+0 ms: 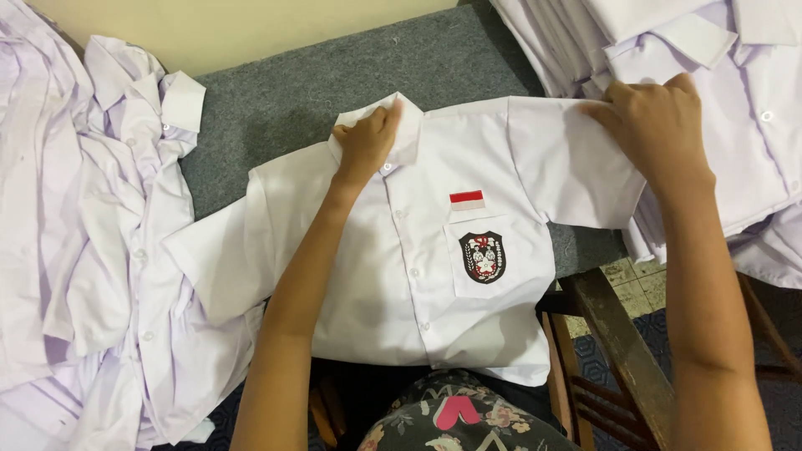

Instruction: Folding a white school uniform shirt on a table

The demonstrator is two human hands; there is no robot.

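From above the person's head, a white short-sleeved shirt (pixel 434 276) lies face up and buttoned on a grey felt-covered table (pixel 334 75), its collar pointing away from the person and its hem hanging over the near edge toward their lap. So its long axis runs straight out from the body, sleeves spread to either side.

The left hand (pixel 365 142) sits at the collar (pixel 401 125), fingers curled shut and pinching the collar cloth near the top button. The right hand (pixel 656 125) rests further out, fingers closed on the shoulder and sleeve (pixel 576 167) on that side.

A loose heap of white shirts (pixel 92 250) lies touching the spread shirt's other sleeve, and a neater stack of folded shirts (pixel 735 75) sits just beyond the right hand.
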